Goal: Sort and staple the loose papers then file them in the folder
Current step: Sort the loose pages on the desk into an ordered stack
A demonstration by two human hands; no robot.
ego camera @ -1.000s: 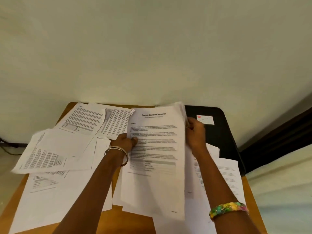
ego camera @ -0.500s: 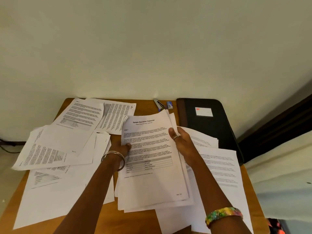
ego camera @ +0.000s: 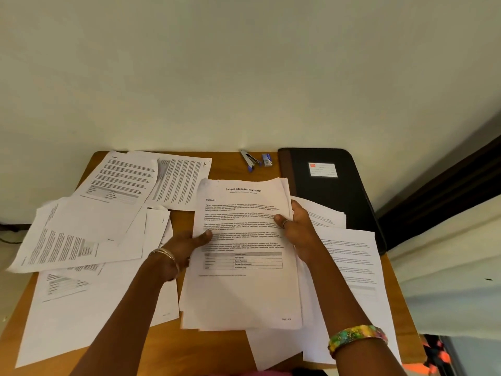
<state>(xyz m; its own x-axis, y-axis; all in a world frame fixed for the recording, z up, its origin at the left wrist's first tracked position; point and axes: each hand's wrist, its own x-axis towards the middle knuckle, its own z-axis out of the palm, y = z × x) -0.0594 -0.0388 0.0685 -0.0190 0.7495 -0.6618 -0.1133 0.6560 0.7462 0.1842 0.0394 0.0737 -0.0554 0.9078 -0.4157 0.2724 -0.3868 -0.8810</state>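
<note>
A stack of printed sheets (ego camera: 244, 289), headed "Sample Education Transcript", lies low over the middle of the wooden table (ego camera: 187, 221). My left hand (ego camera: 184, 246) grips its left edge, thumb on top. My right hand (ego camera: 296, 226) grips its right edge, thumb on the page. Loose papers (ego camera: 81, 234) are spread over the left half of the table, and more loose sheets (ego camera: 352, 256) lie under my right arm. A closed black folder (ego camera: 333, 191) with a white label rests at the back right. A small stapler (ego camera: 249, 159) sits at the back edge.
A small blue staple box (ego camera: 267, 159) lies beside the stapler. The table stands against a pale wall (ego camera: 244, 77). Papers overhang the left and front edges. A dark frame and light fabric (ego camera: 447, 240) border the right side.
Both hands have lowered the held stack from upright down toward the table and nearer to me. The stapler and staple box behind it have come into view.
</note>
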